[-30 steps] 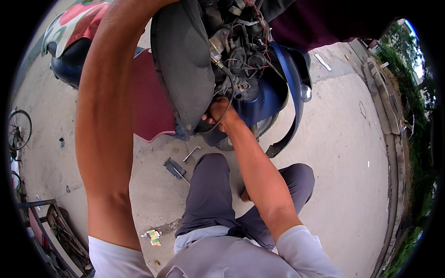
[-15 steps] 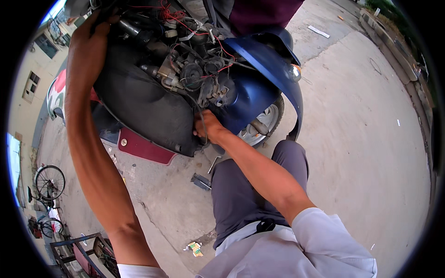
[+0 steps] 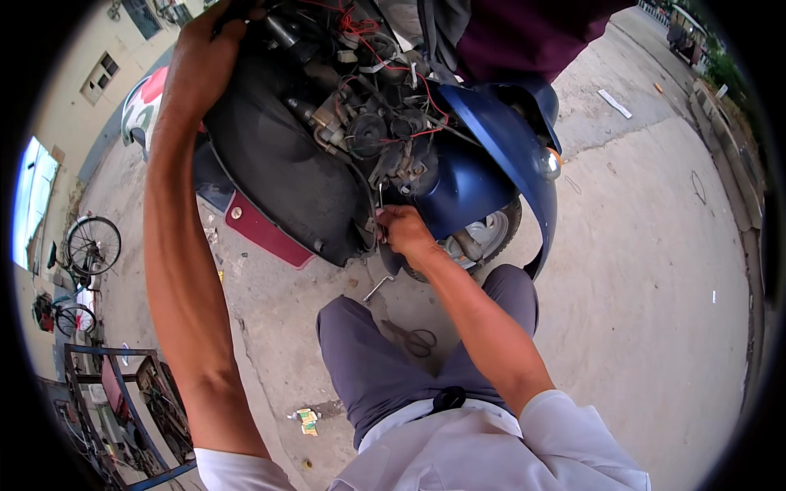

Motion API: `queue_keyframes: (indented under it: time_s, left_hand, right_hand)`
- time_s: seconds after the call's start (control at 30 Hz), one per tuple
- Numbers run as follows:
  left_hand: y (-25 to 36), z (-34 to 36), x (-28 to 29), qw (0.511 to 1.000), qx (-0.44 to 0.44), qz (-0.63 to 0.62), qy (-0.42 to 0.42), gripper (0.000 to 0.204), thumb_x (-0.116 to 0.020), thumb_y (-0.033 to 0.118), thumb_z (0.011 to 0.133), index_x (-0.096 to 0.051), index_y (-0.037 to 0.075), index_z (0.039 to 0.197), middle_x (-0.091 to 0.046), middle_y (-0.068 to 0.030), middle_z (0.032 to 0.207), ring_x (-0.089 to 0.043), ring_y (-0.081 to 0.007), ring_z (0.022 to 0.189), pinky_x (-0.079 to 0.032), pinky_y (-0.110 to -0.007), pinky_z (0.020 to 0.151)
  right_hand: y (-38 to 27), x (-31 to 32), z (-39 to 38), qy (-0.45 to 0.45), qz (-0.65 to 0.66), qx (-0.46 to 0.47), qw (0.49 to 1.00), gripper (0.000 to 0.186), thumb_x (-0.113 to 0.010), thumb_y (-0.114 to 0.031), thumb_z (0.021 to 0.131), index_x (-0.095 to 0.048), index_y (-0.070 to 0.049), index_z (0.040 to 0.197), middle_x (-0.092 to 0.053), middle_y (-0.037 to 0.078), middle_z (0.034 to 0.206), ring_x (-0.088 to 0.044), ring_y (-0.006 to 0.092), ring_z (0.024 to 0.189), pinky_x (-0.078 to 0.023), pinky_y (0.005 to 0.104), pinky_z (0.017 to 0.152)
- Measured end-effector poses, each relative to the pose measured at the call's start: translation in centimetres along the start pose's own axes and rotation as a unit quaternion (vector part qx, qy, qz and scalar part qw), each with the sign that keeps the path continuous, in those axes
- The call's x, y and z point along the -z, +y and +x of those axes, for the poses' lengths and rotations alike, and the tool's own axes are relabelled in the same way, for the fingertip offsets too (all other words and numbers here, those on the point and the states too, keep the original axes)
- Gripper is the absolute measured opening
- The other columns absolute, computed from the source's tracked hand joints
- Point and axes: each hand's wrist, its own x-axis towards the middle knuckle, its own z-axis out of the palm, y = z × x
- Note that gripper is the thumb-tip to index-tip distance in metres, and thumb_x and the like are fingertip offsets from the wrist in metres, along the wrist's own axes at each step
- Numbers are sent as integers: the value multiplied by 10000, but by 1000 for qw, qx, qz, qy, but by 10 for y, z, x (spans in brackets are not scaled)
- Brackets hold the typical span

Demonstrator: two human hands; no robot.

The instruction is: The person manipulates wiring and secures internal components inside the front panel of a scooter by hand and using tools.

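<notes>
A blue scooter or tricycle front stands before me with its mechanism and wiring bared. At the upper left my left hand (image 3: 205,61) is closed around a dark handlebar end (image 3: 239,11), partly cut off by the view's edge. My right hand (image 3: 405,233) is closed low down, between the black inner panel (image 3: 286,164) and the blue fender (image 3: 467,176). A slim shiny metal rod (image 3: 380,195) rises from its fingers; the rest is hidden. Above sit a round black horn-like part (image 3: 367,135) and loose red wires (image 3: 354,26).
An L-shaped metal wrench (image 3: 379,288) and scissors (image 3: 416,340) lie on the concrete by my knees. The front wheel (image 3: 495,233) is under the fender. Maroon cloth (image 3: 532,33) hangs behind. A bicycle (image 3: 92,245) and a metal frame (image 3: 115,352) stand left.
The view has shifted, so the vehicle appears further right. My right hand has moved up slightly, and the metal rod now shows. My left knee swung left, revealing the scissors; my left hand keeps its hold.
</notes>
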Motion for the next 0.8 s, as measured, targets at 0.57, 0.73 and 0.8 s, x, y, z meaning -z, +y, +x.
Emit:
queue_keyframes:
  time_s: [0.57,0.73,0.8]
  left_hand:
    - [41,-13,-3,997,33,-30,56,308,-578,160,953,-688,-27,1171,-723,-242,1022,-665,-300,976,-495,-415,914]
    - [59,-28,8,998,30,-29,47,264,-592,178,954,-690,-10,1110,-713,-234,926,-658,-303,887,-501,-423,861]
    - [60,-26,9,998,43,-34,43,265,-598,186,954,-691,-8,1109,-711,-236,919,-662,-309,875,-502,-425,851]
  right_hand:
    - [-35,2,-17,-6,416,-129,900,199,-487,-171,1104,-582,-18,1019,-530,23,801,-328,75,511,-285,244,434]
    - [-37,5,-15,-14,447,-163,879,189,-457,-156,1110,-587,-27,1063,-532,21,817,-311,79,511,-289,242,449]
    - [-34,4,-14,2,442,-162,882,199,-452,-162,1112,-592,-25,1081,-527,19,811,-308,79,512,-290,241,453]
